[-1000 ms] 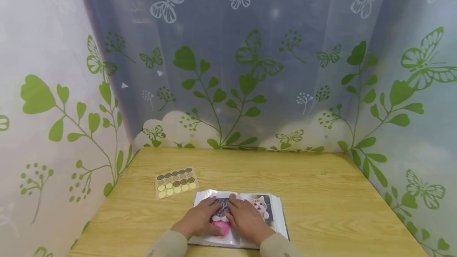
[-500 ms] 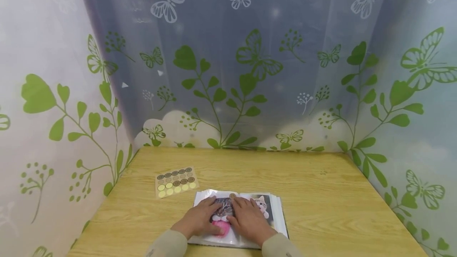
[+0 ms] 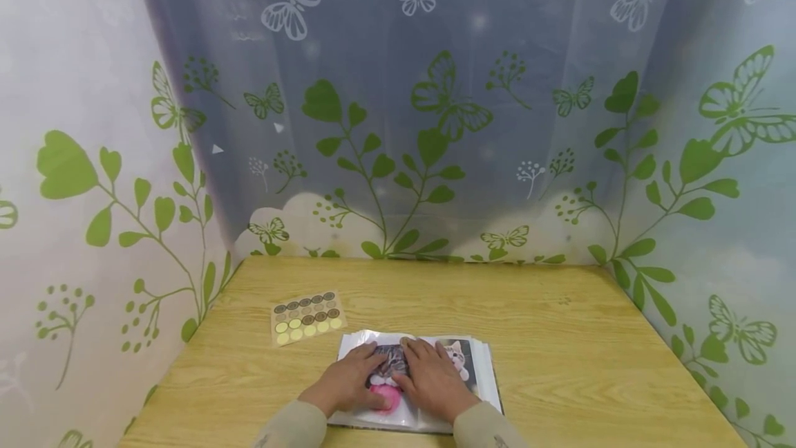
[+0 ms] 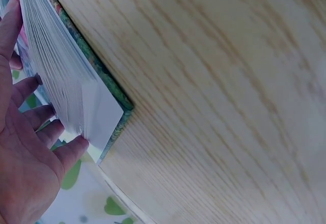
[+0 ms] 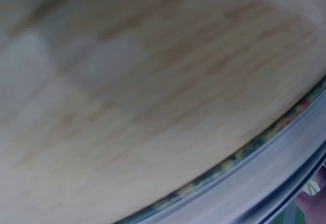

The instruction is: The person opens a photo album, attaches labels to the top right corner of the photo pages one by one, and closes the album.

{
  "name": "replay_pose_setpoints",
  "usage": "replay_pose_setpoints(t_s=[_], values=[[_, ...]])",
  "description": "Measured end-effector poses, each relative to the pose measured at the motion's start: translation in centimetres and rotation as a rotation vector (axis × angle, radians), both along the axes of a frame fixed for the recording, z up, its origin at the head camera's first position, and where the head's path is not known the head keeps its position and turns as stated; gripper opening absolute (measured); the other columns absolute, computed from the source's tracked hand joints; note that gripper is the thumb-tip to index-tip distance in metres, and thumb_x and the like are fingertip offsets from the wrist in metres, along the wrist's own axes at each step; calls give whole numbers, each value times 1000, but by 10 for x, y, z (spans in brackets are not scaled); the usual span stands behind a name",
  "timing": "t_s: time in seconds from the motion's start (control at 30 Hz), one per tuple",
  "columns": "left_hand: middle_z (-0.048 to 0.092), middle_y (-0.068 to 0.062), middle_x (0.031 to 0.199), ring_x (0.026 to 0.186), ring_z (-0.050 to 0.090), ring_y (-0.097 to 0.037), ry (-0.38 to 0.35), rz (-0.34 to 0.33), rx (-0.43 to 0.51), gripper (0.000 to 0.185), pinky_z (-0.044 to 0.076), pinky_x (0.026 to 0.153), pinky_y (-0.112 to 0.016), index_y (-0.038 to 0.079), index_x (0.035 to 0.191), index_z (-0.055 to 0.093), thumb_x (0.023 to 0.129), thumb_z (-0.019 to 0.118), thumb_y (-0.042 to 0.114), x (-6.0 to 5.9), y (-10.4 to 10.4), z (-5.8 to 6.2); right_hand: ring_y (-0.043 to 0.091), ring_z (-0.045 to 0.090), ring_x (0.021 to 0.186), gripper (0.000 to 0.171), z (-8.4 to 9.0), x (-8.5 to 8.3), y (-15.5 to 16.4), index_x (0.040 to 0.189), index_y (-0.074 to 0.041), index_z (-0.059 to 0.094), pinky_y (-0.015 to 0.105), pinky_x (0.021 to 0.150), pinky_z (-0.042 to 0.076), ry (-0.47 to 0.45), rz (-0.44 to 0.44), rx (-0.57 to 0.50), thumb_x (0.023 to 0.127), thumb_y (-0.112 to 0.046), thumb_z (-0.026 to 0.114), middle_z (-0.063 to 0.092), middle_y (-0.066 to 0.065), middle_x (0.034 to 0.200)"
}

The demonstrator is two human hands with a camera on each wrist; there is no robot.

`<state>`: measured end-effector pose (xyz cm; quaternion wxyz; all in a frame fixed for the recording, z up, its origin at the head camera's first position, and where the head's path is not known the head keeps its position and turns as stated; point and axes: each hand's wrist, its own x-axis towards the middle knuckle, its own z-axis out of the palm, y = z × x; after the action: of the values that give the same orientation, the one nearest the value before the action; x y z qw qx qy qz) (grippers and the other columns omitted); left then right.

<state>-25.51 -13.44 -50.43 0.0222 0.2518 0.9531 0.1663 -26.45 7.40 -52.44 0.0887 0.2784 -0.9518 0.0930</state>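
An open photo album [image 3: 490, 382] lies near the table's front edge in the head view. My left hand [image 3: 345, 380] rests on its left page with fingers spread, beside a photo of a tabby kitten [image 3: 392, 359] with a pink ball of fluff [image 3: 387, 398]. My right hand [image 3: 435, 382] lies over the middle of the album, fingers extended, covering part of the right page's kitten photo [image 3: 459, 358]. A small round sticker [image 3: 404, 341] shows at its fingertips. The left wrist view has the album's page stack [image 4: 66, 76] with my left fingers along the pages.
A sheet of round stickers [image 3: 307, 318], in brown and yellow rows, lies behind and left of the album on the wooden table [image 3: 560, 337]. Curtains [image 3: 398, 157] printed with leaves and butterflies enclose the table at the back and both sides.
My right hand's fingers have slid slightly to the right, uncovering more of the tabby kitten photo and covering part of the round sticker. The left hand stays put.
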Motion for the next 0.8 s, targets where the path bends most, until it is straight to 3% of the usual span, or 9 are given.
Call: replay_pose_setpoints(t_s=[0.3, 0.8], values=[[43, -22, 149, 137, 40, -39, -4, -6, -8, 84, 41, 105, -55, 5, 138, 56, 73, 82, 53, 2, 0, 4, 34, 45, 133, 63, -8, -6, -2, 141, 1, 51, 56, 111, 32, 63, 10, -36, 102, -49, 46, 52, 15, 141], [43, -20, 150, 138, 39, -38, -12, -3, -5, 84, 40, 106, -53, 6, 139, 56, 74, 81, 54, 1, -1, 2, 33, 40, 138, 65, 4, -7, -11, 143, 4, 47, 49, 113, 32, -67, 13, -3, 103, -47, 45, 44, 19, 149]])
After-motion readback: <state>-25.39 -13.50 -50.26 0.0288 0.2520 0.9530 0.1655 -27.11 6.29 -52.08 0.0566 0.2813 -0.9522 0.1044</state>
